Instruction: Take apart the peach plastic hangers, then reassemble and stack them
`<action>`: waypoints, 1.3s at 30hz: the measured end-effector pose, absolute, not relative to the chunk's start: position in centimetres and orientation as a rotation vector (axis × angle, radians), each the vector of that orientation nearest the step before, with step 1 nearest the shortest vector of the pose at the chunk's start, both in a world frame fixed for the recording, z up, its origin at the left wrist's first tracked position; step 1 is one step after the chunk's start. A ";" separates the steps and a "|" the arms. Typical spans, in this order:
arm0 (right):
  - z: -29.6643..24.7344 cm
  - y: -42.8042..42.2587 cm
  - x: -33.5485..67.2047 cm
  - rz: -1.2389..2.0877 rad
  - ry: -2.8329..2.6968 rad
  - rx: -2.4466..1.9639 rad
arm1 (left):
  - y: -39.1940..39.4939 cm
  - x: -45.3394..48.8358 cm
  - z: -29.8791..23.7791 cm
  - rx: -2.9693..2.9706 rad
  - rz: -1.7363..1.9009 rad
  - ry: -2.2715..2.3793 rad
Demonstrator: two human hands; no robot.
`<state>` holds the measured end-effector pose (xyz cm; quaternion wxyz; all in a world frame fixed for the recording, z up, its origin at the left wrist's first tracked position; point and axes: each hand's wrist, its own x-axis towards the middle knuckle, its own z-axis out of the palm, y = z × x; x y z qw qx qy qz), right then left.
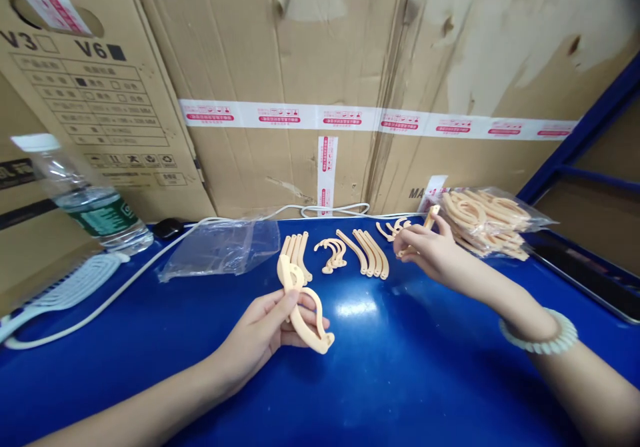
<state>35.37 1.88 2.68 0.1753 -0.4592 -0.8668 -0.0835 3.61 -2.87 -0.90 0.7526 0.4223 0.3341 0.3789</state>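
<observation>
My left hand [273, 324] is closed around curved beige plastic hanger parts [313, 330], held together above the blue table. Thumb and fingers pinch them near the middle, and a looped end points away from me. Farther right, my right hand [425, 244] grips a beige hanger arm [433, 215]; its ends show past the fingers while the middle is hidden. Just left of that hand lie small hooks [393, 228]. Between the hands are a row of curved arms [373, 254], a cluster of hooks [334, 254] and another row of arms [299, 250], partly behind the left-hand parts.
Clear bags of beige parts [485, 220] sit at the back right, beside a dark phone-like device [585, 277]. A flat plastic bag [225, 247], white cable [125, 294], water bottle [95, 200] and hairbrush [70, 287] lie leftward. Cardboard [280, 167] walls the back.
</observation>
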 end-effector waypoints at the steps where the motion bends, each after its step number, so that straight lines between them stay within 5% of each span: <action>1: 2.5 1.9 35.3 -0.177 -2.479 -1.307 | -2.9 3.6 -0.9 0.923 0.826 0.731; 5: 1.6 1.9 34.4 -0.010 -2.583 -1.293 | -2.9 3.7 -0.7 0.933 0.823 0.729; 16: 0.8 2.1 34.4 -0.358 -2.702 -1.309 | -2.9 3.7 -0.6 0.896 0.827 0.734; 39: 3.1 2.2 35.3 -0.226 -2.618 -1.315 | -2.6 3.5 -1.0 0.916 0.832 0.707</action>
